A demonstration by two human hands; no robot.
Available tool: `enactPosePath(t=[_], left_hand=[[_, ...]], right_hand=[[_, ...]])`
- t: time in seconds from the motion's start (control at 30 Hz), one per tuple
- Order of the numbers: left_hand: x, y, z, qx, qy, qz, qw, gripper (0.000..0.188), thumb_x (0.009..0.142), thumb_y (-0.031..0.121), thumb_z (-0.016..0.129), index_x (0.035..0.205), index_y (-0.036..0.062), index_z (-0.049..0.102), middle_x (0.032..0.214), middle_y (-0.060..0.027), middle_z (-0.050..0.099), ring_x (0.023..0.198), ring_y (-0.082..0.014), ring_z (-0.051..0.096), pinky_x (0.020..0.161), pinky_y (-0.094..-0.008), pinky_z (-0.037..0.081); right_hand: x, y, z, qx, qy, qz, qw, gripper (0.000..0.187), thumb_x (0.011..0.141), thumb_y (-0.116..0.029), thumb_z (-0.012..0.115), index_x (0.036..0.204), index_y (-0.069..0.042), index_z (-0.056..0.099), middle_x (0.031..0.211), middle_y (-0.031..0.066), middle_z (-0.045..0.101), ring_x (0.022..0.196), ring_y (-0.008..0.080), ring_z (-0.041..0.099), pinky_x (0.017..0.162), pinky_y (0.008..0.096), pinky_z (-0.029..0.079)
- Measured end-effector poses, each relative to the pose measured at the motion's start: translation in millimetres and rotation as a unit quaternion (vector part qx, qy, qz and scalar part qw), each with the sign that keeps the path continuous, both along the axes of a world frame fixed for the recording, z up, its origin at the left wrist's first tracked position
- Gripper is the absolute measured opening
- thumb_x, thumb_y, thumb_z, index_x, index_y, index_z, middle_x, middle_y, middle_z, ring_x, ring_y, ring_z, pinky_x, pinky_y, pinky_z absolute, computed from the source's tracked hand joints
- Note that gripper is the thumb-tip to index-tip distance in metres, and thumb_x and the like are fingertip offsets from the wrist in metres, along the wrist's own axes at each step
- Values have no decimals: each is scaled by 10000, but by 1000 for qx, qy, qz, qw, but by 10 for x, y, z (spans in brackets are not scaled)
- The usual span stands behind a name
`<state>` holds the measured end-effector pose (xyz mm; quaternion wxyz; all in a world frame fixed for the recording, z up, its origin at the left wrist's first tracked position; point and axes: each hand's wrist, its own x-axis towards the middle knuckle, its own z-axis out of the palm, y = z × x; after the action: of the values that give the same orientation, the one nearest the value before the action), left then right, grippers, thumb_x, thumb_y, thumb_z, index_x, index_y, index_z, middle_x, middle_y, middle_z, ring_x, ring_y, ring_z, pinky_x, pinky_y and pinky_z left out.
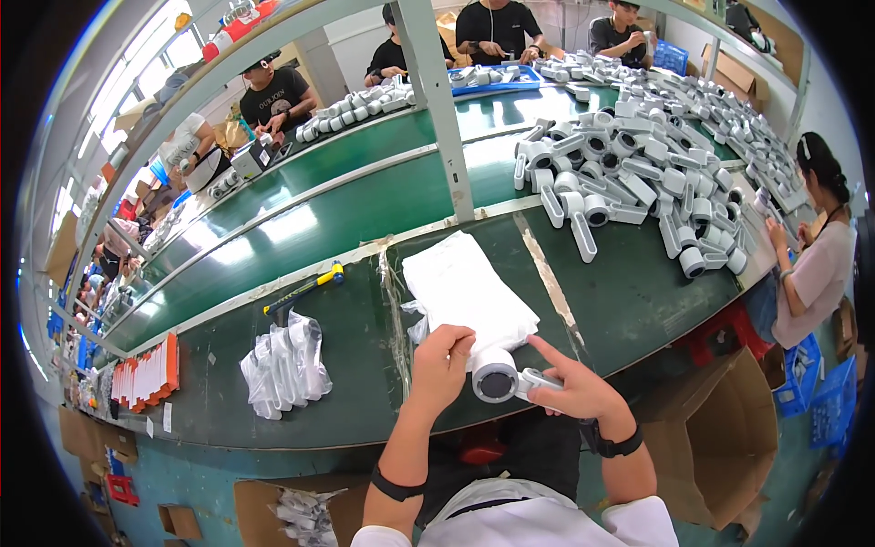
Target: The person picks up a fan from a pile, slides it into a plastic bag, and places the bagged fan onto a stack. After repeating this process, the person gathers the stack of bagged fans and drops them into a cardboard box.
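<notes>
My right hand (583, 387) grips the short handle of a white device (495, 376), which has a round head with a dark ring and grey centre. Its index finger stretches toward the stack of white plastic bags (469, 287). My left hand (441, 360) is closed in a pinch at the near edge of that stack, apparently on a bag's edge, just left of the round head. The head touches the near end of the bags. Several bagged devices (287, 365) lie on the dark green table (355, 374) to the left.
A large heap of similar devices (638, 173) covers the table's right side. A yellow-and-black hammer (305, 289) and orange-white cartons (150, 374) lie left. A metal post (437, 118) rises ahead. Open cardboard boxes (720, 438) stand below. Other people work across the belt and at right.
</notes>
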<state>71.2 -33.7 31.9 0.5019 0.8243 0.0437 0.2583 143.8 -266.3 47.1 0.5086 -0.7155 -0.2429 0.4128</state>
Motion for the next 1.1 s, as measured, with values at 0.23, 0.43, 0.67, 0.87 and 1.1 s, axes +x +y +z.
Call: enactPosePath(t=[0.23, 0.43, 0.67, 0.87, 1.1], left_hand=[[-29, -38, 30, 43, -17, -24, 999, 98, 918, 96, 641, 950, 4, 650, 820, -94, 644, 706, -174, 592, 654, -283, 470], [-65, -66, 64, 53, -3, -21, 998, 78, 906, 76, 640, 947, 10, 645, 856, -118, 643, 711, -228, 601, 636, -301, 473], [-139, 1, 26, 14, 40, -37, 998, 65, 900, 50, 633, 946, 5, 643, 840, -112, 625, 696, -216, 580, 628, -290, 461], [-150, 13, 43, 29, 21, -50, 998, 56, 907, 49, 629, 932, 0, 633, 821, -98, 610, 691, -182, 568, 625, -278, 455], [-211, -13, 109, 27, 30, -69, 997, 45, 892, 42, 644, 929, 16, 648, 840, -93, 614, 698, -196, 583, 633, -283, 467]], right_hand=[[-72, -90, 178, 0, 17, -11, 1000, 917, 848, -92, 667, 1566, -117, 97, 826, 64, 638, 630, 110, 587, 575, 255, 493], [-31, -96, 100, 28, 24, -11, 999, 920, 841, -178, 670, 1566, -134, 104, 816, 76, 650, 615, 121, 595, 593, 269, 508], [64, 22, 65, -10, -19, 7, 1000, 829, 854, -197, 667, 1552, -183, 219, 831, 69, 656, 603, 114, 587, 595, 268, 506], [87, 56, -43, -11, -2, 9, 1000, 639, 862, -222, 664, 1461, -169, 448, 822, 39, 638, 606, 102, 568, 598, 265, 500], [-35, 105, 67, -42, -29, -82, 995, 634, 855, -159, 665, 1454, -135, 457, 800, 51, 643, 605, 100, 576, 595, 250, 490]])
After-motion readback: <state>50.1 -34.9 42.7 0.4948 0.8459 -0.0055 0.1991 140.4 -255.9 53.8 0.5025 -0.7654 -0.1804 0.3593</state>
